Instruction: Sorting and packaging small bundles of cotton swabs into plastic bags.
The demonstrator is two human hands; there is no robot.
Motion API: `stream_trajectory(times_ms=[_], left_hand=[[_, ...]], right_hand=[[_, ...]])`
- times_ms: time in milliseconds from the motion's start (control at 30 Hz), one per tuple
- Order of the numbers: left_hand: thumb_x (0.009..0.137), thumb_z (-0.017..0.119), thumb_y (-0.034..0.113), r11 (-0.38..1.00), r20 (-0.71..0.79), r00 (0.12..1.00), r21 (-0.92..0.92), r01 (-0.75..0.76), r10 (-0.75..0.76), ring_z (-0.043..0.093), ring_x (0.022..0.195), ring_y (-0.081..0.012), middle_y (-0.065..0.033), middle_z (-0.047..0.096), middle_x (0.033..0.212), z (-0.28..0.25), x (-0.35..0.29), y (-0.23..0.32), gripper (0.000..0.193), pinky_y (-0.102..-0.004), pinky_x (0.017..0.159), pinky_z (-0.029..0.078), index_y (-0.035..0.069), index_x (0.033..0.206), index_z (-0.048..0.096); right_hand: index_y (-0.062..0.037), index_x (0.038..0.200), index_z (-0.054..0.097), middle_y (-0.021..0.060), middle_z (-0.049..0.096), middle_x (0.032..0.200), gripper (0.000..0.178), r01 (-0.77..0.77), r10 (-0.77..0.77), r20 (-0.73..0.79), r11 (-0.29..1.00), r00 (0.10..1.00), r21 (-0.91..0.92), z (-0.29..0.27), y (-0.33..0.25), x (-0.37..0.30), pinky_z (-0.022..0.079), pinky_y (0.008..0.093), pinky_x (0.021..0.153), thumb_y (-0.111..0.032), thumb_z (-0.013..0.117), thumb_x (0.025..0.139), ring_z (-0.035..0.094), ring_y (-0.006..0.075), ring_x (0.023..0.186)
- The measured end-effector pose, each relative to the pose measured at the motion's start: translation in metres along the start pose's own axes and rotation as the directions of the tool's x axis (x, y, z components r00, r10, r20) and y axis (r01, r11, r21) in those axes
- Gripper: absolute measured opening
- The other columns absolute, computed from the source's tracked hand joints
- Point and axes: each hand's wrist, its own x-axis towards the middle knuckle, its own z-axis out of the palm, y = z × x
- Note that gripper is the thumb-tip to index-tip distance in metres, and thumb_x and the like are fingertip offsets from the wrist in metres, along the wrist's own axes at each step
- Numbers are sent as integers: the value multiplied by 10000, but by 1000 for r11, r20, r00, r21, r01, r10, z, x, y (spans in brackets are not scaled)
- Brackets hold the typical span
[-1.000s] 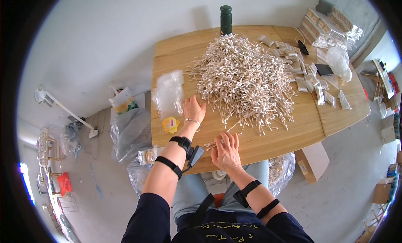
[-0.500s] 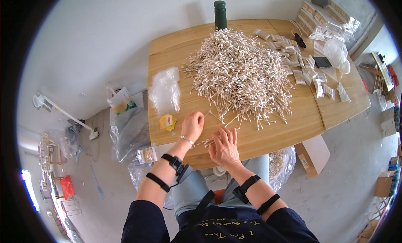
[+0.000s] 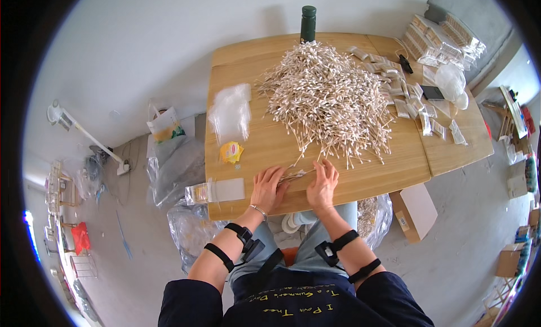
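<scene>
A small bundle of cotton swabs [image 3: 292, 175] lies low over the table's near edge, between my two hands. My left hand [image 3: 268, 187] is closed around the left end of the bundle. My right hand [image 3: 323, 187] has its fingers curled together at the bundle's right end; what lies under its fingertips is partly hidden. Just beyond my hands, a big heap of loose cotton swabs [image 3: 332, 104] spreads over the middle of the wooden table [image 3: 253, 152], with stray sticks reaching toward my fingers.
To the left lie clear plastic sleeves [image 3: 230, 112], yellow cards [image 3: 231, 152] and a clear pack of swabs [image 3: 198, 193] at the edge. Filled small packs [image 3: 403, 107], a black phone-like slab [image 3: 432, 92] and stacked packs [image 3: 431, 42] are at right. A dark green bottle [image 3: 308, 24] stands behind the heap.
My left hand has come nearer and closed on the bundle. My right hand has shifted right, uncovering the swabs. The view has moved, showing more of the pack at the left edge.
</scene>
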Motion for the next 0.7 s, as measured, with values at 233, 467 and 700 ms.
stream_trajectory(times_ms=[233, 467, 700], left_hand=[[809, 655, 93, 990, -92, 992, -103, -97, 87, 575, 1001, -238, -23, 649, 1016, 2, 2, -5, 170, -384, 874, 419, 109, 977, 663], [807, 662, 61, 985, -124, 987, -130, -114, 98, 590, 954, -246, -36, 661, 963, 4, 0, -7, 129, -376, 841, 439, 98, 931, 662], [794, 674, 60, 984, -100, 988, -128, -128, 115, 588, 937, -240, -26, 664, 947, 4, -1, -7, 131, -370, 839, 443, 100, 918, 668]], right_hand=[[-58, 852, 673, 91, 568, 931, 92, 239, -255, 184, 966, 949, 103, -16, 35, 37, 465, 404, 810, -54, 675, 760, 522, 328, 946], [-62, 859, 647, 111, 567, 947, 63, 92, -93, 54, 995, 994, 33, 7, 30, 46, 456, 408, 817, -54, 642, 797, 519, 336, 949], [-71, 804, 667, 101, 594, 910, 53, 90, -91, 12, 992, 996, 85, 44, -5, 47, 436, 428, 828, -102, 633, 778, 520, 332, 934]])
